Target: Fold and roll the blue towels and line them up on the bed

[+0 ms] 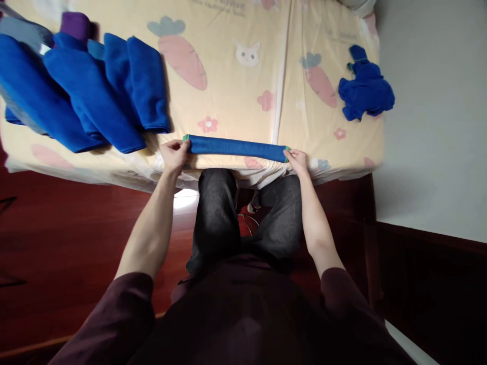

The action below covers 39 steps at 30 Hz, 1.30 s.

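Observation:
A blue towel with green edging is folded into a long narrow strip near the front edge of the bed. My left hand pinches its left end, thumb against the green edge. At the other end, my right hand grips the right corner between thumb and fingers. Held this way, the strip stretches nearly straight from hand to hand, tilted slightly down to the right.
Several folded blue cloths lie at the left of the bed, with a purple cloth and a grey one behind. A crumpled blue cloth sits at the right, near the wall. Carrot-print bedding covers the bed.

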### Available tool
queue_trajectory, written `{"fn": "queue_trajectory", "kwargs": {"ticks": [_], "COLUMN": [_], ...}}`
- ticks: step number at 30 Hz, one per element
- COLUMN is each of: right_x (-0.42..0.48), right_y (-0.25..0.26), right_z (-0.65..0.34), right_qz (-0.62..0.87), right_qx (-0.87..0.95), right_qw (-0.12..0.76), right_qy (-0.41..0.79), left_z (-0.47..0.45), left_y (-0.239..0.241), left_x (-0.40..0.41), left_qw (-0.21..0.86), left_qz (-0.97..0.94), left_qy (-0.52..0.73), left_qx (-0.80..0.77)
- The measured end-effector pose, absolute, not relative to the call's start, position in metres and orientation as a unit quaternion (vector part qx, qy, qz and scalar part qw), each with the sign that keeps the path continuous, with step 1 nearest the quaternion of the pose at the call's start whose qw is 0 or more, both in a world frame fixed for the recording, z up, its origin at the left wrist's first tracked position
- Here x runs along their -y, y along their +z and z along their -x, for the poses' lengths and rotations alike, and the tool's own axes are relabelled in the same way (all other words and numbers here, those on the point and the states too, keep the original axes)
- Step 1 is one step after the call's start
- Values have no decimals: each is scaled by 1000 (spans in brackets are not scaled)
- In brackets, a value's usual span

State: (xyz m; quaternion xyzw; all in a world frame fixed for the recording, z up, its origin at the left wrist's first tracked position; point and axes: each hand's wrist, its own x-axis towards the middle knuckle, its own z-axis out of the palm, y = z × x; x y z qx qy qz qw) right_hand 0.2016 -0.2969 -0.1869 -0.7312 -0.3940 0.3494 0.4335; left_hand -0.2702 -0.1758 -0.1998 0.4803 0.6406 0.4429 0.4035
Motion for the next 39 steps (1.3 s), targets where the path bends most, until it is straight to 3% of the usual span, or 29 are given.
{"fn": "queue_trajectory", "kwargs": {"ticks": [12, 18, 20, 24, 27, 33, 39], "right_x": [310, 310, 311, 306, 294, 276, 274], "right_y": [-173, -161, -152, -135, -135, -151, -144], "right_z": [-194, -191, -184, -153, -122, -101, -134], "right_qz": [755, 795, 775, 704, 683, 687, 659], "right_qx": [376, 472, 532, 647, 683, 679, 689], "right_qw": [394, 313, 300, 264, 204, 88, 169], "right_qy": [365, 217, 160, 131, 162, 243, 248], "left_z": [277, 278, 270, 237, 206, 179, 166], "left_y": [-187, -156, -146, -139, -142, -146, -148], "left_x": [169, 190, 212, 260, 272, 233, 207], "left_qw": [382, 260, 310, 639, 768, 771, 732], "left_qz": [-536, -583, -559, -398, -225, -36, 26], "left_qy": [356, 370, 371, 310, 333, 414, 465], "left_qx": [-664, -675, -674, -581, -500, -482, -497]}}
